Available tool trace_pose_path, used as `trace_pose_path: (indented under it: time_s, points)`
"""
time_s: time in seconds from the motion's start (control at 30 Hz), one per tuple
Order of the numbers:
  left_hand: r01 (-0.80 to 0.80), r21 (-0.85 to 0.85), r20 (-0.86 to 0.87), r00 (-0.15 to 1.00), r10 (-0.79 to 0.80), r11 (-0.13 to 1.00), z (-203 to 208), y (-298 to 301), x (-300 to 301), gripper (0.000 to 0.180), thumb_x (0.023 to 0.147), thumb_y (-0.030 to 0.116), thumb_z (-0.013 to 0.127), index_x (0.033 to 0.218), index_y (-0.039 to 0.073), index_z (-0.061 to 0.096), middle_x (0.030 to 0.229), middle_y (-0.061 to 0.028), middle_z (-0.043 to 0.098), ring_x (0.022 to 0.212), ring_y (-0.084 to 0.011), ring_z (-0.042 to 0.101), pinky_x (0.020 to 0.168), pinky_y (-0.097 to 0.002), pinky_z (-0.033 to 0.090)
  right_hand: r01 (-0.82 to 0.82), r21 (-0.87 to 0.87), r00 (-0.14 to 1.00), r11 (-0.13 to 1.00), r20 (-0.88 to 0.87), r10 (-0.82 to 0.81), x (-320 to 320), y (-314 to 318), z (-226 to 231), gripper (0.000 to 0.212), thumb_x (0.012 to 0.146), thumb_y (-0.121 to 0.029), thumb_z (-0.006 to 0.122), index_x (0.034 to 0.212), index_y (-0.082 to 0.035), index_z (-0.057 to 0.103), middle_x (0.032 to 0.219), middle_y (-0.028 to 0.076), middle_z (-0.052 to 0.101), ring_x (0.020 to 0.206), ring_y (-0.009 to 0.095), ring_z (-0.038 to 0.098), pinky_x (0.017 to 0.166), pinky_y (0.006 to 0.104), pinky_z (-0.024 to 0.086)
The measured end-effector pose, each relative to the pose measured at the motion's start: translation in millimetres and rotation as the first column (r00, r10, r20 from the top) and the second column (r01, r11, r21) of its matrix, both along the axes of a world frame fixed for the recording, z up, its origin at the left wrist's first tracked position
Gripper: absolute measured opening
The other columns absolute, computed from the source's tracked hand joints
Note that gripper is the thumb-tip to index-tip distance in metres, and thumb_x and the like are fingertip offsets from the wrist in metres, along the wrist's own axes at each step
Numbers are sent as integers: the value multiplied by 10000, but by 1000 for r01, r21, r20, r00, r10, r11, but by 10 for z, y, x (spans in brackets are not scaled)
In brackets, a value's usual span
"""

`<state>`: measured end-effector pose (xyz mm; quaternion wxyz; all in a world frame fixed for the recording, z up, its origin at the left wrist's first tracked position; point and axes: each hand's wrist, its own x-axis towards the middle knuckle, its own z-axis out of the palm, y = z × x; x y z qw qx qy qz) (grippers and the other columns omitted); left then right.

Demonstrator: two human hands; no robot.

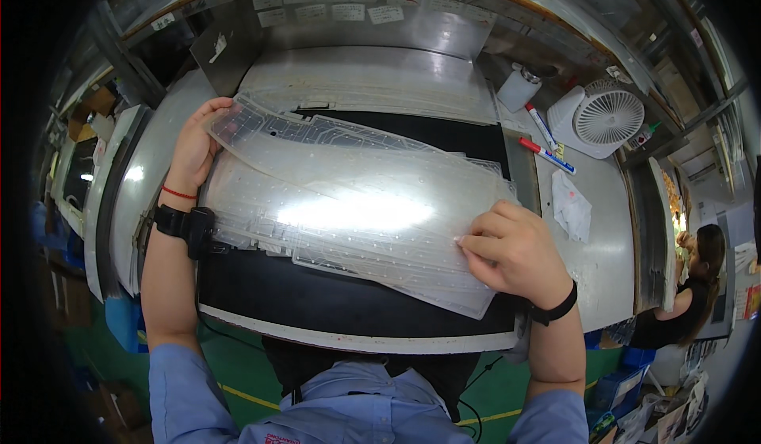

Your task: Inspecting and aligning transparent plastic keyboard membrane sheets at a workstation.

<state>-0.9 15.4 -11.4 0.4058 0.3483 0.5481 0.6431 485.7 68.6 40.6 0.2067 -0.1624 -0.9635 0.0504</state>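
A loose stack of clear, glossy plastic sheets (357, 242) with fine printed lines and dots lies fanned out across the black mat in front of me. At the far left, my left hand (198, 143) pinches the corner of a clear plastic sheet (261, 131) and holds that end raised and curved. My right hand (515, 250) is over the right end of the stack, its thumb and forefinger pressed together. Whatever those fingertips hold, if anything, is too small to make out. Bright glare covers the middle of the sheets.
The black mat (254, 293) covers the near worktop. Right of it lie two markers (547, 156), a crumpled white tissue (571, 206), a white bottle (519, 87) and a white fan (598, 119). A metal panel (369, 36) with paper labels stands behind. Another person (690, 301) sits far right.
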Motion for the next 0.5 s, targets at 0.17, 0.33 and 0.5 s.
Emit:
trace_pose_path:
  time_s: [0.17, 0.33, 0.5]
  points:
    - [3, -7, 1, 1000, -3, 1000, -3, 3, -13, 185, 993, 89, 540, 1157, 39, 610, 1105, -57, 679, 903, -113, 642, 813, -237, 529, -4, -9, 1000, 1000, 6, 4, 1, -4, 10, 50, 710, -99, 725, 745, -91, 690, 756, 25, 595, 735, 218, 578, 629, 346, 490]
    - [-2, -12, 10, 1000, 2, 1000, -11, 12, -16, 181, 993, 84, 538, 1153, 40, 612, 1103, -58, 679, 888, -111, 637, 805, -235, 529, -2, -21, 999, 1000, 41, 3, 23, 4, 17, 108, 710, -88, 738, 819, -88, 737, 800, 24, 650, 740, 220, 597, 636, 337, 499]
    - [-4, -6, 14, 1000, 4, 1000, -23, 21, -27, 176, 994, 81, 532, 1146, 40, 611, 1098, -60, 680, 872, -109, 637, 795, -233, 532, 7, -14, 999, 1000, 45, -7, 24, 2, 20, 114, 711, -91, 736, 825, -88, 740, 811, 27, 652, 741, 221, 599, 638, 339, 501]
